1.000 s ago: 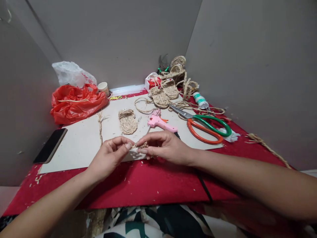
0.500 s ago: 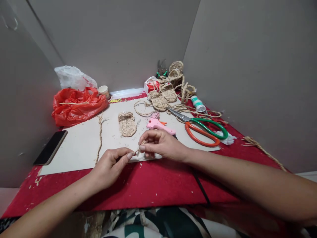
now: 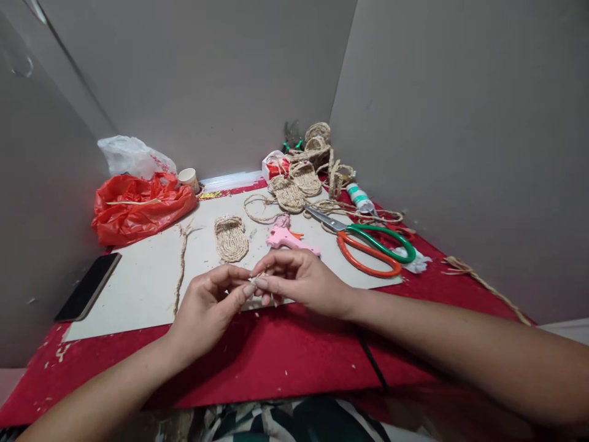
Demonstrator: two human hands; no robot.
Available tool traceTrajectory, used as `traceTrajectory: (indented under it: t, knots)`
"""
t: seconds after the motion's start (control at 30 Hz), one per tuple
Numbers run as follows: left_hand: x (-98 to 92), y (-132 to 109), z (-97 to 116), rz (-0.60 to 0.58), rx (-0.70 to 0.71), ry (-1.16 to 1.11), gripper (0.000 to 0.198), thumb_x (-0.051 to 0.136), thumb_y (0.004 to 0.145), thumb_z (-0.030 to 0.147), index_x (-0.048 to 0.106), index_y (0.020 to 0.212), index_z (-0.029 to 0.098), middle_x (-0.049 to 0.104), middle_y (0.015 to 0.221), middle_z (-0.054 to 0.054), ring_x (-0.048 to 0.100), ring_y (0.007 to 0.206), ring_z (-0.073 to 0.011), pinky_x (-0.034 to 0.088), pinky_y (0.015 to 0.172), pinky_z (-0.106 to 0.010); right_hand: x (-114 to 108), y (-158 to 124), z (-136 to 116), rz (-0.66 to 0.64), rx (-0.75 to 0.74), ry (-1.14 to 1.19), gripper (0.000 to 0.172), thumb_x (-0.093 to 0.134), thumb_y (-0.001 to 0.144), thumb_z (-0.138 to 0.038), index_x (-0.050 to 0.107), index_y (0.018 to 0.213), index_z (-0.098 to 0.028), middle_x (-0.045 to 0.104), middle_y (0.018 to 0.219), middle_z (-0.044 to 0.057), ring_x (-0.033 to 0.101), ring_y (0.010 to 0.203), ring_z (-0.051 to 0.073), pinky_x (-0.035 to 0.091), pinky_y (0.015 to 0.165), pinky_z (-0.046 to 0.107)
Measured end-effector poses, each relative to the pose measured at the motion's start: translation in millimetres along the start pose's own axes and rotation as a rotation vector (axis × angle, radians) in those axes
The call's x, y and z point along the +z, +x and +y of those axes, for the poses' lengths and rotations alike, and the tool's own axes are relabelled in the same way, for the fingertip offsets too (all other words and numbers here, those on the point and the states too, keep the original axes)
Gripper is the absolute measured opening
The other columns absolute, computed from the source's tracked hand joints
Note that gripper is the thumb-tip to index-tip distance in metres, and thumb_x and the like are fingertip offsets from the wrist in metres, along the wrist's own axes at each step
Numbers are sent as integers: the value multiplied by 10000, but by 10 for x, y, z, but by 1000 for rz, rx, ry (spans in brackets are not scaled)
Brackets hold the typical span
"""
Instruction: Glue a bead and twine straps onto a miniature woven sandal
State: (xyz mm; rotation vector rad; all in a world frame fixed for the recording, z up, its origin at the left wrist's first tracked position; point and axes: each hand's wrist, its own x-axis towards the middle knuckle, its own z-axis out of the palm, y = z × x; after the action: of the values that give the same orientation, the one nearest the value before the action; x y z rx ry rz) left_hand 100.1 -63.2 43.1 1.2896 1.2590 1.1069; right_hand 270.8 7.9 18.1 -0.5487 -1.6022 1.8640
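Between the fingertips of both hands is a small piece of braided straw cord [image 3: 257, 279], mostly covered by the fingers. My left hand [image 3: 216, 301] pinches it from the left, thumb against forefinger. From the right, my right hand [image 3: 299, 279] pinches it too, and the fingertips of the two hands meet. Just beyond the hands lies a small woven straw slipper [image 3: 231, 239] on the pale board [image 3: 124, 294]. A pink glue gun [image 3: 289, 238] rests behind my right hand. To the left, a length of straw braid [image 3: 181, 270] lies on the board.
Large scissors with green and orange handles [image 3: 368, 245] lie at right. Behind them are more straw slippers [image 3: 288, 193] and coiled braid [image 3: 317, 141]. A phone [image 3: 89, 287], a red plastic bag [image 3: 142, 212] and a paper cup [image 3: 188, 179] stand left, on red cloth [image 3: 276, 362].
My hands have come together, the left fingertips now meeting the right ones over the straw cord. The whole view has shifted slightly, with table things a little lower and further left.
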Motion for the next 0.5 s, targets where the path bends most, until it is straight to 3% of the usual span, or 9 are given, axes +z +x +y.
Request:
traceTrajectory:
  t: [0.2,0.33,0.5]
  knots:
    - [-1,42,159,64,2,-21,149,775,697,330,741,759,199,556,451,35,500,428,-93,435,452,-213,9,-20,-82,-4,-97,47,294,703,792,-351,565,985,-177,660,712,-13,630,600,95,492,552,201]
    - [-26,74,151,121,35,-15,173,795,672,347,748,739,194,529,436,44,405,395,-62,362,408,-193,2,-3,-76,48,-90,86,352,727,770,-312,540,1042,-192,656,713,-32,622,586,91,490,527,194]
    - [-50,86,28,99,36,-31,155,762,719,333,735,762,187,507,440,49,360,377,-45,296,364,-167,7,23,-32,78,-45,89,313,778,712,-365,591,852,-156,650,653,-25,589,528,77,483,505,196]
